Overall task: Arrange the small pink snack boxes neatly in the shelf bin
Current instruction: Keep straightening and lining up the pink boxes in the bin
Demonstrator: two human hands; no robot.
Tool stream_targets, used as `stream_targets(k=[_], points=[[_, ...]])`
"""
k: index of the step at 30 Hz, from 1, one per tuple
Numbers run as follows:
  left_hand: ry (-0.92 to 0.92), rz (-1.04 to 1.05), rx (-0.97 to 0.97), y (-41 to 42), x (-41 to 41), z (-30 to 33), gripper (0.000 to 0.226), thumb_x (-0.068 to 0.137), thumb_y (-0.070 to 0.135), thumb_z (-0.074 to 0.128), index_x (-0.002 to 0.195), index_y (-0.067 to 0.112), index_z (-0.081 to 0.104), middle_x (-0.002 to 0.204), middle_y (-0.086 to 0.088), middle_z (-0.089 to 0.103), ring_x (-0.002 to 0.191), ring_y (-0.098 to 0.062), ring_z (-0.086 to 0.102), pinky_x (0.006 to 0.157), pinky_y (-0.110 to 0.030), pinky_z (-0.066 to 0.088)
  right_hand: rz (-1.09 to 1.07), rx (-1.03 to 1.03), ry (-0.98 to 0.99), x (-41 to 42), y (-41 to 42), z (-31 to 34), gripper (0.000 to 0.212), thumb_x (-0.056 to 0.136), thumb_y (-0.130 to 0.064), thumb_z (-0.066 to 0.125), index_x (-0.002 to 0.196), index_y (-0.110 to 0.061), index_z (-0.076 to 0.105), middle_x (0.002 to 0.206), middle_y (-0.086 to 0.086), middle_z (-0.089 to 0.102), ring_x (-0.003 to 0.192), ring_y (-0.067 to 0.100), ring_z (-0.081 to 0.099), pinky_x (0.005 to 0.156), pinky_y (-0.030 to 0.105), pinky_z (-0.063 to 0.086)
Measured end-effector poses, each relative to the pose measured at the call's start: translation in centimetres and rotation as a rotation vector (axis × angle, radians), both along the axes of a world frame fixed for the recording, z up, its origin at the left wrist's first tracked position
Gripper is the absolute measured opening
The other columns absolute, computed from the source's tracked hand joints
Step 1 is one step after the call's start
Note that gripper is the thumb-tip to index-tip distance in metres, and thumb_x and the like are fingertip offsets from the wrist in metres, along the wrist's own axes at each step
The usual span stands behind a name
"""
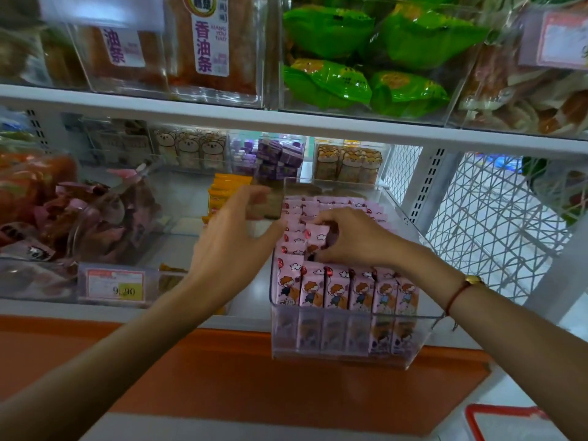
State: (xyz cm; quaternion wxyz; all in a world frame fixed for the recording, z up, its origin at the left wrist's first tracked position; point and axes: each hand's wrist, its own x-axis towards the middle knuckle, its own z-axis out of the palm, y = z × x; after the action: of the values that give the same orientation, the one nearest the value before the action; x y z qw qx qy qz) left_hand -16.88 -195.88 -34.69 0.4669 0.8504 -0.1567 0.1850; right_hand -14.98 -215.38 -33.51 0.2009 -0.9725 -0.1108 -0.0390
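Mostly upright pink snack boxes [337, 289], cartoon-printed

I am wearing the one camera on my head, and it is looking forward and slightly down at the shelf in front of me, from close range. It is a wide-angle view, so the shelf edges are bowing and both my forearms are running in from the bottom corners. My left hand [237, 232] and right hand [353, 238] are sitting near the middle of the frame, over the clear bin [350, 326]. Above my hands the view is reaching up to the upper shelf [286, 120]; below my wrists it is taking in the orange shelf front [254, 377]. No second view is sharing the scene.
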Motion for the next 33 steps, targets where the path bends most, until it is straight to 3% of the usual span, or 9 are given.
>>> stream_targets(k=[2, 4, 7, 11, 18, 20, 23, 28, 33], points=[[0.155, -0.058, -0.03, 0.3, -0.7, -1.3, 0.05, 0.091, 0.04, 0.057, 0.137, 0.026, 0.042, 0.124, 0.014, 0.056, 0.101, 0.001, 0.054, 0.091, -0.031, 0.049, 0.005, -0.085, -0.02, 0.5, 0.6, 0.1, 0.053, 0.076, -0.028, 0.078, 0.123, -0.013, 0.059, 0.126, 0.007, 0.06, 0.087, 0.009, 0.055, 0.073, 0.022, 0.041], [0.229, -0.134, -0.034, 0.4, -1.0, -2.0, 0.048, 0.095, 0.037, 0.051, 0.14, 0.024, 0.043, 0.13, 0.011, 0.057, 0.108, -0.003, 0.056, 0.098, -0.037, 0.049, -0.013, -0.171, -0.04, 0.8, 1.3, -0.2, 0.045, 0.078, -0.024, 0.077, 0.119, -0.012, 0.061, 0.126, 0.005, 0.06, 0.09, 0.011, 0.053, 0.067, 0.019, 0.037], [0.205, -0.183, 0.008, 0.5, -1.2, -2.2, 0.036, 0.099, 0.036, 0.044, 0.133, 0.029, 0.054, 0.124, 0.012, 0.063, 0.109, -0.005, 0.06, 0.095, -0.04, 0.052, -0.094, -0.181, -0.085, 1.1, 1.6, -0.4, 0.038, 0.077, -0.017, 0.076, 0.113, -0.013, 0.064, 0.124, 0.002, 0.061, 0.094, 0.015, 0.056, 0.066, 0.019, 0.041], [0.188, -0.149, 0.04, 0.5, -1.2, -2.2, 0.035, 0.099, 0.038, 0.043, 0.129, 0.03, 0.058, 0.118, 0.013, 0.066, 0.105, -0.006, 0.062, 0.091, -0.039, 0.053, -0.192, -0.054, -0.13, 1.3, 1.5, -0.2, 0.043, 0.074, -0.012, 0.079, 0.115, -0.014, 0.066, 0.126, 0.002, 0.062, 0.107, 0.018, 0.059, 0.077, 0.023, 0.043], [0.228, -0.145, -0.005, 0.5, -1.3, -2.3, 0.037, 0.097, 0.042, 0.045, 0.129, 0.028, 0.055, 0.123, 0.011, 0.063, 0.107, -0.009, 0.061, 0.092, -0.044, 0.053, -0.035, -0.023, 0.179, 0.9, 0.8, 1.3, 0.03, 0.093, -0.02, 0.059, 0.122, -0.017, 0.064, 0.135, 0.003, 0.056, 0.12, 0.019, 0.052, 0.095, 0.027, 0.038], [0.227, -0.135, -0.031, 0.6, -1.4, -2.3, 0.031, 0.095, 0.044, 0.048, 0.122, 0.03, 0.056, 0.118, 0.013, 0.063, 0.104, -0.008, 0.062, 0.089, -0.044, 0.054, -0.037, -0.022, 0.113, 0.1, 0.5, 1.6, 0.029, 0.094, -0.02, 0.056, 0.122, -0.019, 0.062, 0.129, 0.002, 0.058, 0.109, 0.014, 0.055, 0.089, 0.024, 0.04], [0.211, -0.123, -0.045, 0.8, -1.4, -2.4, 0.02, 0.093, 0.045, 0.052, 0.111, 0.036, 0.054, 0.109, 0.021, 0.061, 0.098, -0.003, 0.062, 0.085, -0.042, 0.056, -0.004, 0.028, -0.089, -2.2, 0.3, 1.4, 0.014, 0.09, -0.025, 0.063, 0.102, -0.023, 0.069, 0.098, -0.008, 0.059, 0.081, -0.003, 0.049, 0.071, 0.021, 0.037], [0.218, -0.131, -0.062, 0.8, -1.6, -2.3, 0.022, 0.093, 0.043, 0.054, 0.113, 0.035, 0.054, 0.109, 0.023, 0.06, 0.097, -0.001, 0.062, 0.086, -0.042, 0.055, 0.076, -0.305, -0.149, -4.8, 0.1, -1.2, 0.048, 0.08, -0.056, 0.062, 0.118, -0.027, 0.064, 0.126, -0.007, 0.05, 0.113, 0.013, 0.036, 0.087, 0.033, 0.036], [0.082, -0.036, -0.044, 0.5, -2.3, -1.6, 0.035, 0.091, 0.039, 0.058, 0.124, 0.031, 0.049, 0.11, 0.022, 0.054, 0.101, 0.0, 0.056, 0.087, -0.033, 0.052, 0.02, 0.066, -0.189, -5.2, -0.1, -1.5, 0.045, 0.083, -0.045, 0.065, 0.123, -0.025, 0.058, 0.132, -0.01, 0.048, 0.119, 0.008, 0.032, 0.097, 0.033, 0.031]])
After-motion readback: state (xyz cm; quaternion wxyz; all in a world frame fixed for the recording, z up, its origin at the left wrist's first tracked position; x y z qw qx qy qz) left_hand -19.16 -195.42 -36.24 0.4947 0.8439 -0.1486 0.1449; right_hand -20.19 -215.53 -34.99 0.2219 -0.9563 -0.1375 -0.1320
